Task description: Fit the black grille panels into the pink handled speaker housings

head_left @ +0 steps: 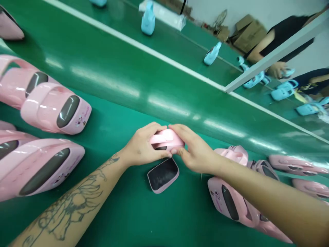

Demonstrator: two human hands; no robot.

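Note:
My left hand and my right hand are both closed around a small glossy pink plastic housing, one at each end. The housing has a strap-like handle and a dark opening on its near side. My fingers hide parts of its ends. Just below it, a pink-rimmed piece with a flat dark face lies on the green surface. To the left of my left hand stands a pink housing with a dark oval window and a printed cartoon. Under my right forearm lies another pink housing.
More pink housings crowd the left side, and others lie at the right. Beyond a white dividing strip, light-blue housings stand on a green bench. A co-worker's hand holds a blue part near a pale post.

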